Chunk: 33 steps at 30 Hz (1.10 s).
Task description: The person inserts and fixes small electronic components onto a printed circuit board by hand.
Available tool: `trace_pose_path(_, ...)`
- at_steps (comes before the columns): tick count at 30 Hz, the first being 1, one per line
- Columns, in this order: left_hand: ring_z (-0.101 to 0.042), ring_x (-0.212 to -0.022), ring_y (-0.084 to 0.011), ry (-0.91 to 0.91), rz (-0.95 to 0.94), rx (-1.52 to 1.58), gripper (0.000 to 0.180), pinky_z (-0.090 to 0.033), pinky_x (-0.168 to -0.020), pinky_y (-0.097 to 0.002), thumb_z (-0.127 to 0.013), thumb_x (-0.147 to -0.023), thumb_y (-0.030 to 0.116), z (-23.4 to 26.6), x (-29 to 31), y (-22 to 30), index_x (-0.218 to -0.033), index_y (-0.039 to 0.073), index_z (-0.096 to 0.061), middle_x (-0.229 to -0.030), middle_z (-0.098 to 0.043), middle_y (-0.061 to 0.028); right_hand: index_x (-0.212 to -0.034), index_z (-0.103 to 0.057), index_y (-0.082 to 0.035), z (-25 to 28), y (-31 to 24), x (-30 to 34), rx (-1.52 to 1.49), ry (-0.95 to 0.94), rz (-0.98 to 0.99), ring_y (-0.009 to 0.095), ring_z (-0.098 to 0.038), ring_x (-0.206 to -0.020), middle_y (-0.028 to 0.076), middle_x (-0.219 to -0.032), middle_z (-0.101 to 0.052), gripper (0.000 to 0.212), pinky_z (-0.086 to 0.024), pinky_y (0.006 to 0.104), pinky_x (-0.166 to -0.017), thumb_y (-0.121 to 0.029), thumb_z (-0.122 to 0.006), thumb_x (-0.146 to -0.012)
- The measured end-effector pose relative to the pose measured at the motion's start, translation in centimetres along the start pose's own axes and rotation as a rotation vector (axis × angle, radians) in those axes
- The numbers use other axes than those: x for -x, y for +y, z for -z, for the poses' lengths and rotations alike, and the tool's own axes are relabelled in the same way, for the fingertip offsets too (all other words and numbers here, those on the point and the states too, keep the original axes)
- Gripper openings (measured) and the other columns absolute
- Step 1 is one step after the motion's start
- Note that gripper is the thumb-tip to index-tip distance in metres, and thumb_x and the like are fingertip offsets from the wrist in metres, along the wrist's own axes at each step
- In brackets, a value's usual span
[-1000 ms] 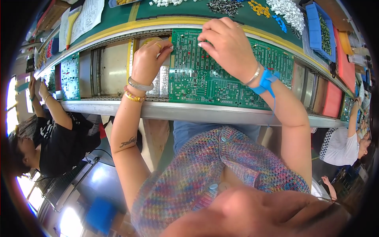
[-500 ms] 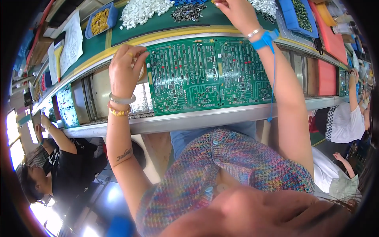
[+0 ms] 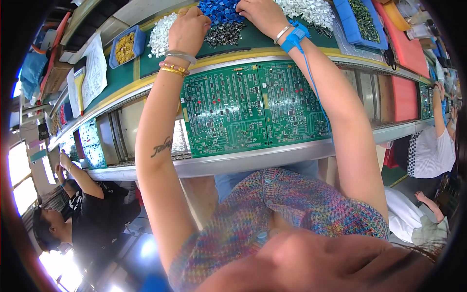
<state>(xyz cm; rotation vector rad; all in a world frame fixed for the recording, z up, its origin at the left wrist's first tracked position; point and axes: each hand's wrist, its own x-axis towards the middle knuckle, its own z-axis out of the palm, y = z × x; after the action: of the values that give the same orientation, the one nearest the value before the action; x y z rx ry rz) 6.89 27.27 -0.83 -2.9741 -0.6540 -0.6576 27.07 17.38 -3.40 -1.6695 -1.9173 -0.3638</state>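
Note:
My left hand (image 3: 188, 30) reaches over the far side of the bench, between a pile of white parts (image 3: 159, 41) and a heap of small blue parts (image 3: 221, 12). Its fingers are bent together at the blue heap's left edge; what they hold, if anything, I cannot make out. At that heap's right edge is my right hand (image 3: 264, 18), fingertips pinched together, their contents hidden. A blue strap (image 3: 295, 39) with a cord circles my right wrist. Below my hands, two joined green circuit boards (image 3: 226, 109) lie across the rails, fitted with many small components.
Small black parts (image 3: 224, 35) lie in front of the blue heap, more white parts (image 3: 314, 13) to the right. Blue bins hold yellow parts (image 3: 125, 47) and dark green parts (image 3: 364, 22). A metal rail (image 3: 253, 163) runs along the near edge. Other people work at both sides.
My left hand has moved from the boards' left corner up to the blue heap. My right hand has shifted left to the same heap. The boards appear slightly lower in view.

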Motion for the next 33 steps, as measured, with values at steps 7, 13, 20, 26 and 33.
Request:
trace_pose_path(7,-0.056,-0.099,-0.0252,-0.071,-0.030,-0.111,0.011,-0.051,-0.081,-0.0384,-0.069,-0.079,0.017,-1.1,-0.6,-0.3,-0.088,0.014,-0.073,-0.095,-0.060,-0.0025,-0.084,-0.062,-0.004,5.3,-4.2,1.4,-0.262,0.118,-0.214,0.033,-0.058,-0.088,0.013,-0.087,-0.060,0.008,-0.048,0.0408,-0.077,-0.012,-0.060,-0.084)
trace_pose_path(13,-0.058,-0.098,-0.0261,-0.116,-0.068,-0.122,0.011,-0.051,-0.081,-0.0386,-0.068,-0.080,0.016,-1.3,-1.0,-2.1,-0.090,0.012,-0.072,-0.097,-0.062,-0.0039,-0.109,-0.064,-0.006,9.1,-5.1,6.8,-0.604,-0.256,-0.423,0.013,-0.064,-0.077,0.004,-0.087,-0.068,0.019,-0.051,0.0266,-0.068,-0.010,-0.060,-0.091)
trace_pose_path(20,-0.066,-0.091,-0.0249,-0.056,0.274,0.332,0.014,-0.054,-0.078,-0.0343,-0.065,-0.083,0.013,5.3,2.1,2.9,-0.096,0.012,-0.071,-0.098,-0.066,-0.0069,-0.086,-0.066,-0.006,11.1,-6.1,10.2,-0.289,-0.300,-0.314,0.027,-0.059,-0.075,0.009,-0.081,-0.063,0.011,-0.048,0.0366,-0.069,-0.018,-0.066,-0.084)
trace_pose_path(26,-0.066,-0.083,-0.0140,-0.020,0.279,0.694,0.014,-0.051,-0.078,-0.0261,-0.063,-0.088,0.004,7.1,7.8,3.6,-0.100,0.001,-0.067,-0.096,-0.068,-0.0079,-0.079,-0.064,-0.006,9.6,-5.7,11.3,-0.129,-0.266,-0.165,0.026,-0.055,-0.084,0.006,-0.081,-0.059,0.008,-0.047,0.0371,-0.072,-0.013,-0.066,-0.078)
trace_pose_path(33,-0.063,-0.082,-0.0146,-0.088,0.381,0.626,0.017,-0.049,-0.075,-0.0255,-0.064,-0.087,0.003,7.3,11.9,4.0,-0.102,0.004,-0.069,-0.094,-0.067,-0.0071,-0.080,-0.063,-0.005,8.9,-5.7,11.4,-0.063,-0.250,-0.083,0.024,-0.052,-0.083,0.004,-0.083,-0.055,0.007,-0.047,0.0345,-0.072,-0.008,-0.068,-0.076)
